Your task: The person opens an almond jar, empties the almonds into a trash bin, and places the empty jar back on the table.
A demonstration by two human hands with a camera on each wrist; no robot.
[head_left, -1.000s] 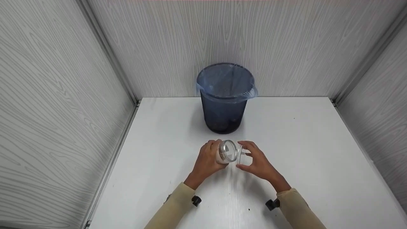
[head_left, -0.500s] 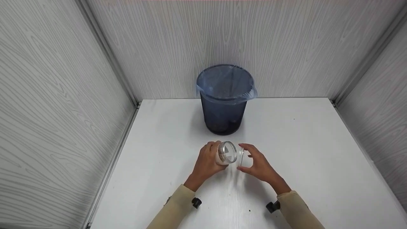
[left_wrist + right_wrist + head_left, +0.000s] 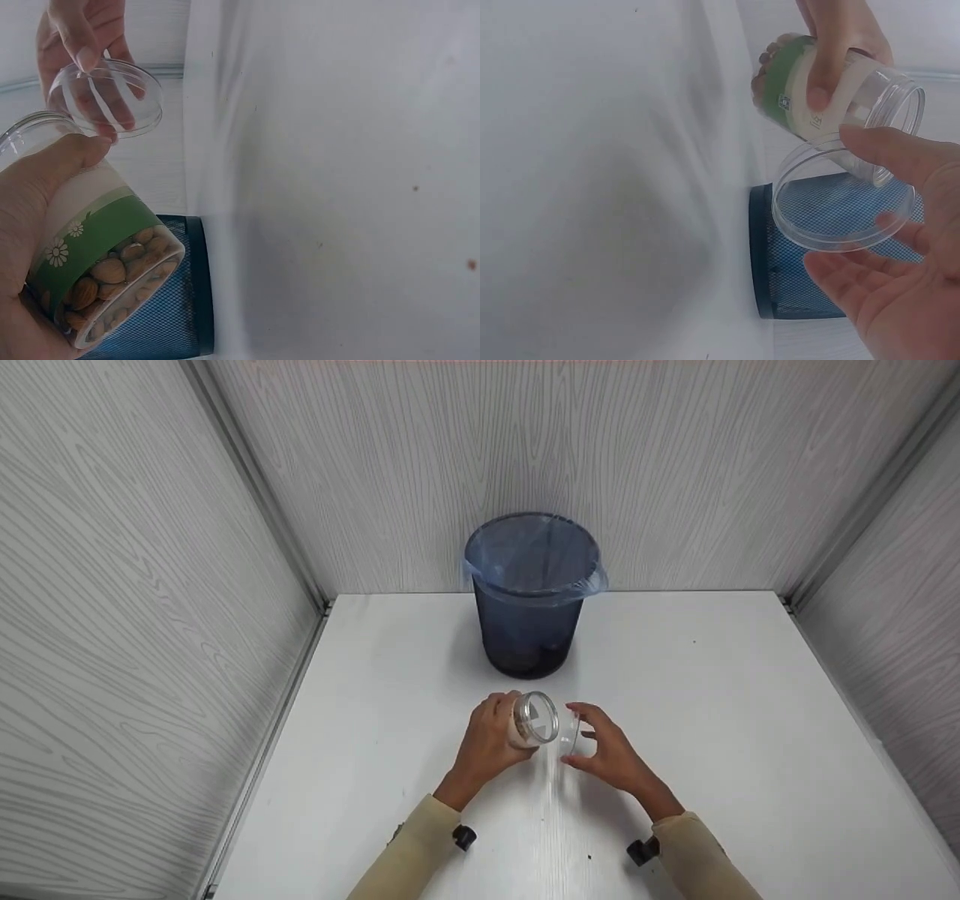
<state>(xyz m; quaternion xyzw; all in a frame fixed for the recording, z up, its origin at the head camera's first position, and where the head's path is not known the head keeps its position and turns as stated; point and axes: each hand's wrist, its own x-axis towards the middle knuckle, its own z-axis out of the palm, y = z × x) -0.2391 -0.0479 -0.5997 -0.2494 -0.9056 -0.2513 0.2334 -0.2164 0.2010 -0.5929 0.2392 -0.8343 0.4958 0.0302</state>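
Note:
My left hand (image 3: 486,741) grips a clear jar (image 3: 537,718) round its body, tilted with its mouth toward the right. In the left wrist view the jar (image 3: 112,240) has a white and green label with small flowers, and almonds (image 3: 112,279) lie at its bottom end. Between thumb and fingertips my right hand (image 3: 611,750) pinches a clear round lid (image 3: 571,735), held on edge just right of the jar's uncovered mouth. A gap separates lid and jar in the head view. The lid (image 3: 843,246) shows its round rim in the right wrist view.
Behind the hands a dark blue mesh bin (image 3: 529,630) stands against the back wall, lined with a translucent blue bag (image 3: 592,583). White panels (image 3: 375,472) enclose the white table (image 3: 390,660) at the back and on both sides. A few small dark specks lie on it.
The right hand has drawn the lid slightly right and down, away from the jar's mouth, and turned it a little. The left hand and jar have stayed nearly in place.

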